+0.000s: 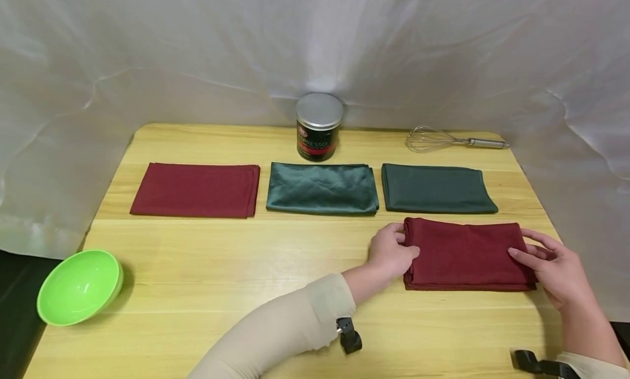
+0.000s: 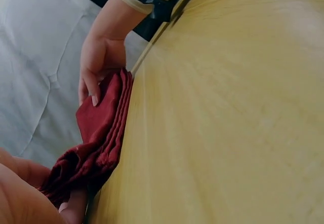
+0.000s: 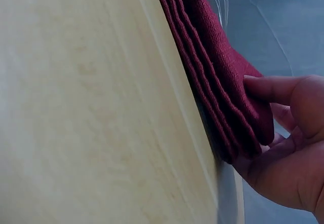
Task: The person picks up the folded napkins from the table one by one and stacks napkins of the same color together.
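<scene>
A folded dark red cloth [image 1: 465,256], several layers thick, lies at the right of the table below the green cloths. Its left end is pinched by my left hand [image 1: 389,250], thumb on top and fingers at the far corner. My right hand [image 1: 563,269] grips the opposite end, its thumb pressing the upper layer. In the right wrist view the stacked layers of the cloth [image 3: 217,77] show edge-on, with fingers curled beneath the end. The left wrist view shows the cloth [image 2: 96,117] between both hands, close over the tabletop.
Behind lie another dark red folded cloth [image 1: 194,190], a shiny green one [image 1: 322,188] and a matte green one [image 1: 438,188]. An espresso tin [image 1: 319,127] and a whisk [image 1: 455,140] stand along the back. A bright green bowl [image 1: 81,289] is at the left edge.
</scene>
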Demonstrator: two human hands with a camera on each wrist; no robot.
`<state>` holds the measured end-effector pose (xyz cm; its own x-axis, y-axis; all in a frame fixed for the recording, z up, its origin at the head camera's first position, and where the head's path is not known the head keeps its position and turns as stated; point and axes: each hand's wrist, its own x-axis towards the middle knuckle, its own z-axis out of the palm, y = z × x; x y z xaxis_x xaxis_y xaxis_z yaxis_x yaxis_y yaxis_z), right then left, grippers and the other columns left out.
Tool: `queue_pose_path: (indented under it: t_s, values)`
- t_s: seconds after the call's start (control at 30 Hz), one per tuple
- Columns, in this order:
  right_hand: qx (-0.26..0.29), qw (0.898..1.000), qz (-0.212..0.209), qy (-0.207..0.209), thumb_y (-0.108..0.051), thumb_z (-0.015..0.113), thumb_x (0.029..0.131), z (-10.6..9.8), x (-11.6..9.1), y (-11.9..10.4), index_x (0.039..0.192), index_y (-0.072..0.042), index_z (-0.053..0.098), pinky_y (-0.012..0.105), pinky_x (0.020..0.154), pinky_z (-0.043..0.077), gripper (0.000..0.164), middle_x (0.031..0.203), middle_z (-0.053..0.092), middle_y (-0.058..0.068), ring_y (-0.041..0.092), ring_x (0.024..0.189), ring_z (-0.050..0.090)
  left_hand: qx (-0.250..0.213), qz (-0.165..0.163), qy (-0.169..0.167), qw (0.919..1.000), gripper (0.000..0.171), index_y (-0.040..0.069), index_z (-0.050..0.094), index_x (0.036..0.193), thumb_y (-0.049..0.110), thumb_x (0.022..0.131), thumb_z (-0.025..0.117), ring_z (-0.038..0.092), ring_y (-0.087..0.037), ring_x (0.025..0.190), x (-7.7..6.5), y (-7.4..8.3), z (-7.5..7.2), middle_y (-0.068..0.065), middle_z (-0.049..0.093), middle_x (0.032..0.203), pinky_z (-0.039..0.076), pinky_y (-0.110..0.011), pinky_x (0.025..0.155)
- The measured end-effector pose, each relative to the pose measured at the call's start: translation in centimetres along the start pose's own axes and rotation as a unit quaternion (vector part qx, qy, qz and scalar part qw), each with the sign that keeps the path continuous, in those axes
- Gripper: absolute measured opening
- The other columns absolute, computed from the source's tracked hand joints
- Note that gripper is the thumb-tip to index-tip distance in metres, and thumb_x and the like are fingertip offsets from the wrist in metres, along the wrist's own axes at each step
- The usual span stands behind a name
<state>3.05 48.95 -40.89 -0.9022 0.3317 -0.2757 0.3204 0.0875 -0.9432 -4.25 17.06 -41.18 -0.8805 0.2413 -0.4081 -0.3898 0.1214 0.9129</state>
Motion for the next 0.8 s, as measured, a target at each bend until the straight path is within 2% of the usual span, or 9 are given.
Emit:
queue_pose_path:
  t_s: [0.17,0.33,0.6,0.8]
  values:
    - [0.033,0.999,0.002,-0.013,0.0,0.074,0.089,-0.1,0.0,0.1,0.125,-0.025,0.067,0.029,0.056,0.056,0.045,0.09,0.073,-0.006,0.013,0.07,0.069,-0.051,-0.03,-0.003,0.9982,0.041,0.005,0.065,0.12,-0.008,0.081,0.073,0.063,-0.017,0.078,0.2,0.0,0.0,0.001,0.062,0.086,0.056,-0.038,0.073]
    - [0.053,0.998,-0.008,-0.012,0.001,0.074,0.089,0.0,-0.1,0.1,0.119,-0.024,0.07,0.029,0.057,0.056,0.039,0.09,0.073,-0.004,0.013,0.072,0.07,-0.081,-0.043,-0.019,0.9956,0.037,0.003,0.067,0.115,-0.01,0.081,0.07,0.064,-0.018,0.079,0.0,0.5,-0.1,0.0,0.064,0.086,0.055,-0.04,0.076]
    - [0.096,0.995,-0.035,-0.004,0.005,0.073,0.088,0.7,-0.5,-0.4,0.116,-0.019,0.073,0.028,0.058,0.057,0.037,0.091,0.073,-0.002,0.011,0.076,0.071,-0.1,-0.038,-0.028,0.9938,0.025,0.008,0.07,0.106,-0.004,0.084,0.071,0.064,-0.016,0.079,-0.2,1.6,-1.0,0.0,0.065,0.086,0.054,-0.037,0.077]
    - [0.115,0.992,-0.054,-0.005,0.008,0.07,0.089,1.7,-0.9,-1.1,0.115,-0.018,0.072,0.027,0.059,0.057,0.037,0.094,0.074,-0.002,0.01,0.078,0.071,-0.114,-0.026,-0.029,0.9927,0.023,0.009,0.072,0.105,-0.002,0.085,0.071,0.065,-0.016,0.08,-0.2,2.4,-2.1,-0.001,0.067,0.088,0.054,-0.037,0.076]
